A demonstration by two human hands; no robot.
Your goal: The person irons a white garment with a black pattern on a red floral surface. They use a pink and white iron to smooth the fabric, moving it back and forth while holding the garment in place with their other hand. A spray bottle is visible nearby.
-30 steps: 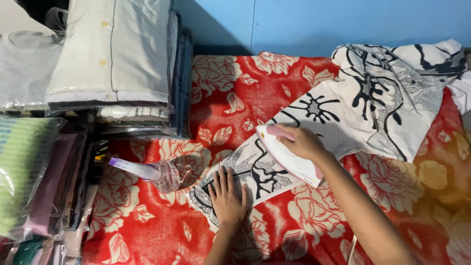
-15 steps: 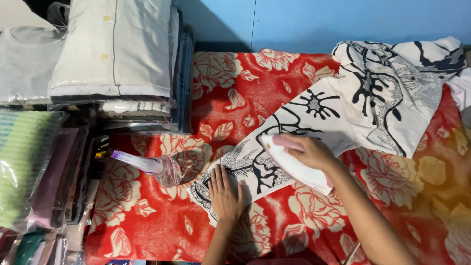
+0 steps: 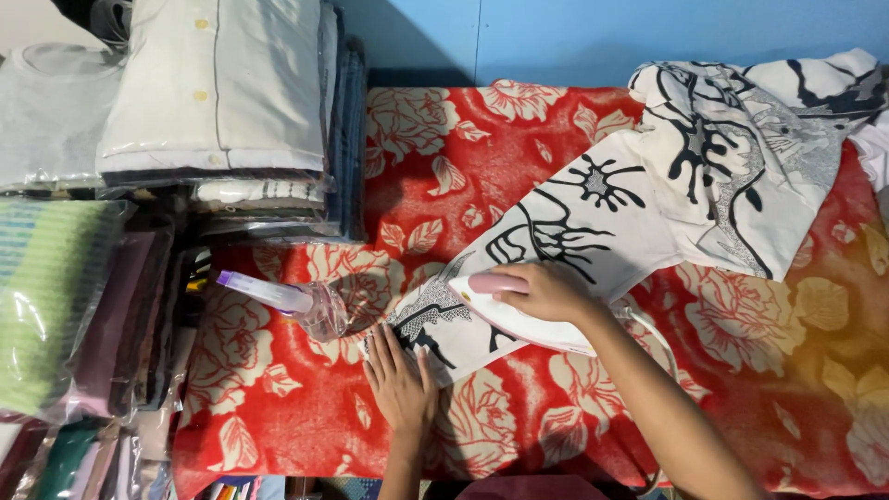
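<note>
right hand [image 3: 548,292] grip clamped on iron [image 3: 519,319] | left hand [image 3: 400,384] flat, fingers apart, on printed cloth [image 3: 593,218] | spray bottle [image 3: 287,301] just beside

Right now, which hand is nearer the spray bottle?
Left. The left hand lies flat on the garment just right of and below the spray bottle; the right hand grips the iron farther right.

1 head camera looks steeply down, close over the red floral cloth [image 3: 519,176], facing the blue wall [image 3: 602,37].

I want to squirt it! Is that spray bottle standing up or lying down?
Lying down. The spray bottle lies on its side on the red flowered cloth, its purple-and-white top pointing left, left of the flat left hand.
</note>
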